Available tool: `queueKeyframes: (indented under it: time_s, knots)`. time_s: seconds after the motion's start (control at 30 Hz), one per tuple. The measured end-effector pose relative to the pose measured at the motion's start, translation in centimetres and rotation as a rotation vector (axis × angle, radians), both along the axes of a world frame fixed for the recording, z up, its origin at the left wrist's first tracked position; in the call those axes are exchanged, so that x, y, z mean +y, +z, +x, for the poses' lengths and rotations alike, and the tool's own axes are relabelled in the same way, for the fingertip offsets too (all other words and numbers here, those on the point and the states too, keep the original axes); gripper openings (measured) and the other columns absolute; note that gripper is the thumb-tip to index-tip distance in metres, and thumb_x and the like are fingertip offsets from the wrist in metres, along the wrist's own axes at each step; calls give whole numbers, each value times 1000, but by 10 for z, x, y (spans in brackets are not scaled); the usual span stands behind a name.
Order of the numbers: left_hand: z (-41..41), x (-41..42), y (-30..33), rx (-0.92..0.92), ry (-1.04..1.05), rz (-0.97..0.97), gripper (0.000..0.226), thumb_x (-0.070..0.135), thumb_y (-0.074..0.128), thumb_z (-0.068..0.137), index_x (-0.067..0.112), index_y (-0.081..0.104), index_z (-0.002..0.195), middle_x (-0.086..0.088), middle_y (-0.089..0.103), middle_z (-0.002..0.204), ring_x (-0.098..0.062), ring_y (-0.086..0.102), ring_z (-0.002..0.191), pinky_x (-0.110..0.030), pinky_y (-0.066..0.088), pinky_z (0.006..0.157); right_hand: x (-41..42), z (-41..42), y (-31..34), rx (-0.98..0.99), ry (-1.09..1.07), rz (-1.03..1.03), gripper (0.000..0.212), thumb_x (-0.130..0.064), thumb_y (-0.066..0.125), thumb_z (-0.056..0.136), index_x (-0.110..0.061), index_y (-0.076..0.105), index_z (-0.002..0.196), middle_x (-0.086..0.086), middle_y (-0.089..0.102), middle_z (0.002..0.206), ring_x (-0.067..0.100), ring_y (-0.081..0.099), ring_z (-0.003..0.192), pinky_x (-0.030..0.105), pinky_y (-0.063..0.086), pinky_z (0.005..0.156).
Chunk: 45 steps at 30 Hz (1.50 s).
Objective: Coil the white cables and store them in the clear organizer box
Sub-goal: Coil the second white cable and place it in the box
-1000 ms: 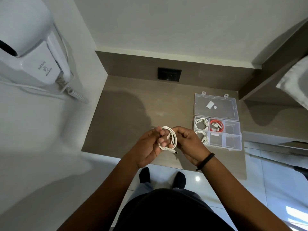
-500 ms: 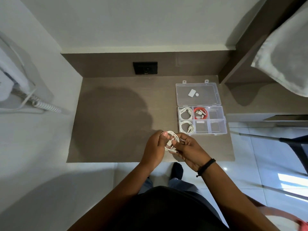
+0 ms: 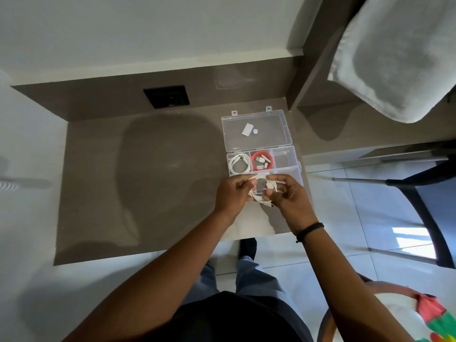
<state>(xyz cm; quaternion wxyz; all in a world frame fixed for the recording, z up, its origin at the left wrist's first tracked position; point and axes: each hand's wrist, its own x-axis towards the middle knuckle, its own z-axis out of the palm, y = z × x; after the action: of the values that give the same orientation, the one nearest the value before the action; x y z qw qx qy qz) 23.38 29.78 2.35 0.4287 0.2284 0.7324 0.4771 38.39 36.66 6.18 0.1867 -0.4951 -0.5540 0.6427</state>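
A coiled white cable (image 3: 262,191) is held between both hands, just over the near row of the clear organizer box (image 3: 287,159). My left hand (image 3: 232,195) pinches the coil's left side and my right hand (image 3: 288,196) grips its right side with the plugs. The box sits open on the brown desk (image 3: 148,183), its lid (image 3: 254,130) folded back. Its far row holds a coiled white cable (image 3: 238,164) and a coiled red cable (image 3: 262,162). My hands hide most of the near row.
A black wall socket (image 3: 167,96) is set in the back panel. A white cushion (image 3: 399,53) hangs at the upper right. A dark chair (image 3: 424,193) stands to the right on the tiled floor, and a round basket (image 3: 385,314) is at the lower right.
Both hands have carried the coiled cable forward and to the right, from above the desk's front edge to over the box's near compartments. The view has swung right.
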Motion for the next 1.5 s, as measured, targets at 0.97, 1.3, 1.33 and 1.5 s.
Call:
queueKeyframes:
  time_s: [0.97,1.3,1.33,1.5]
  knots:
    - [7,42,-34,762,-442,-105,25,30,63,100,11,78,105,-16,69,94,-36,69,86,-41,53,71,75,-15,-73,-770,401,635,5,-14,72,88,-9,73,87,11,65,99,21,60,76,24,43,71]
    - [-2,40,-30,838,-712,-152,49,43,66,96,11,64,133,-18,65,118,-33,61,116,-39,47,96,87,24,-52,-587,726,505,56,-45,81,76,-25,65,126,5,57,117,15,57,87,23,50,82]
    - [0,39,-30,839,-706,-139,49,42,66,96,10,65,132,-19,66,116,-33,61,115,-40,47,96,84,26,-52,-600,735,507,60,-45,84,73,-26,64,126,5,55,121,16,58,92,24,50,85]
    - [9,36,-31,829,-641,-142,47,40,65,97,13,65,136,-16,67,119,-31,64,113,-38,54,92,58,17,-50,-700,783,661,53,-49,83,72,-24,65,115,6,53,119,24,57,104,37,54,88]
